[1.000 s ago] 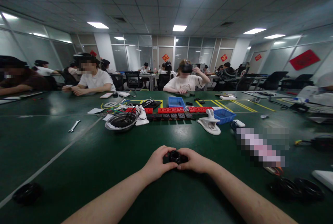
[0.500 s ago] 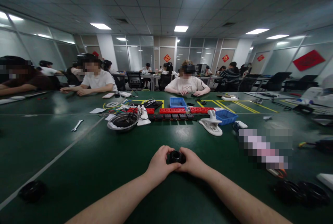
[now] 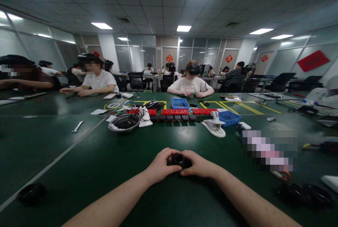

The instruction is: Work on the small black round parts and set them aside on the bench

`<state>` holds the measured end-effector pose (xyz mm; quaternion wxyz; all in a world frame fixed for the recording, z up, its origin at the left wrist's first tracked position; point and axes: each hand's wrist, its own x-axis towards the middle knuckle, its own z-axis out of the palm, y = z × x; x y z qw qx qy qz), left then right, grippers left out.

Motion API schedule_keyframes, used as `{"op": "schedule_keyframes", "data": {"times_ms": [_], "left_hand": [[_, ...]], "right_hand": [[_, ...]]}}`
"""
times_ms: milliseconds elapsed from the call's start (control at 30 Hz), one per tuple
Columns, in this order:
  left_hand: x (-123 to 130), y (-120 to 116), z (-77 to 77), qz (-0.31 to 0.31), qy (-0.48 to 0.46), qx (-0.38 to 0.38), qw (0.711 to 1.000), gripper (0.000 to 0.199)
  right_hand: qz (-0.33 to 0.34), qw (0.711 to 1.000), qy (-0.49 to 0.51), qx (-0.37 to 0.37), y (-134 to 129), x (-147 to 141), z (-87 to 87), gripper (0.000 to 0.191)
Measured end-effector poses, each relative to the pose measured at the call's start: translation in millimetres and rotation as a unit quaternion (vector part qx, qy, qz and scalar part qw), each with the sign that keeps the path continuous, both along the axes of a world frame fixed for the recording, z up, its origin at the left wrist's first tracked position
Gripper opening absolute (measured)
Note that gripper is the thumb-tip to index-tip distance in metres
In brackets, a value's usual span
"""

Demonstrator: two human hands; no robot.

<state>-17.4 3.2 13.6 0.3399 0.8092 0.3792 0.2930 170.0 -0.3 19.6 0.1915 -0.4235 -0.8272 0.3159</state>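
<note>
A small black round part with a hole through its middle (image 3: 179, 158) is held in front of me, low over the green table or resting on it; I cannot tell which. My left hand (image 3: 160, 165) is closed around its left side, thumb along the near edge. On the other side my right hand (image 3: 200, 164) curves round it, with fingertips at the top and thumb at the near right. Dark material of the part shows inside the right hand's curve. Most of its underside is hidden by the fingers.
Black rings (image 3: 293, 193) lie at the right, and another black round part (image 3: 32, 193) at the left. A wrench (image 3: 78, 127), a metal bowl (image 3: 124, 128), a white clip base (image 3: 214, 127), red socket strips (image 3: 174, 112) and blue bins (image 3: 229, 118) stand farther back. Co-workers sit beyond.
My right palm has moved slightly right, widening the space inside its curve. The left hand has shifted a little left. The black part stays nearly in place.
</note>
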Motion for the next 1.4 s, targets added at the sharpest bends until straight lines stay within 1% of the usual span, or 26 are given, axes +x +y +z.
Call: {"op": "schedule_keyframes", "data": {"times_ms": [100,267,433,700,867,1000,1067,1167,1267,1333,1400], "left_hand": [[0,0,-0.8,-0.009,-0.003,-0.001,1.000,0.038],[0,0,-1.1,-0.004,0.001,-0.004,1.000,0.039],[0,0,-0.4,-0.005,0.000,-0.001,1.000,0.040],[1,0,-2.3,0.000,0.000,0.000,1.000,0.041],[1,0,-1.0,0.005,0.002,0.003,1.000,0.040],[2,-3,2.8,0.015,0.004,0.002,1.000,0.039],[4,-6,4.8,0.034,0.011,0.000,0.999,0.039],[8,-11,5.7,0.093,0.026,0.009,0.995,0.038],[11,-15,4.4,0.147,0.038,0.027,0.988,0.036],[11,-16,3.1,0.164,0.038,0.037,0.985,0.035],[11,-15,2.2,0.171,0.033,0.041,0.984,0.034]], "right_hand": [[0.009,1.000,-0.012,-0.004,2,2,0.7,0.039],[0.028,1.000,-0.009,-0.002,3,3,1.3,0.031],[0.034,0.999,0.006,-0.010,3,3,1.8,0.030],[0.021,1.000,-0.001,-0.004,4,2,-0.7,0.028],[0.006,0.999,0.027,-0.032,4,1,-2.9,0.030],[0.006,0.997,0.043,-0.057,5,1,-3.7,0.032],[-0.012,0.998,0.027,-0.054,5,-1,-5.3,0.033],[-0.077,0.996,-0.034,0.002,4,-6,-11.0,0.035],[-0.151,0.982,-0.091,0.071,0,-15,-18.5,0.036],[-0.190,0.970,-0.117,0.100,-3,-21,-21.8,0.036],[-0.207,0.962,-0.135,0.116,-5,-24,-22.2,0.037]]}}
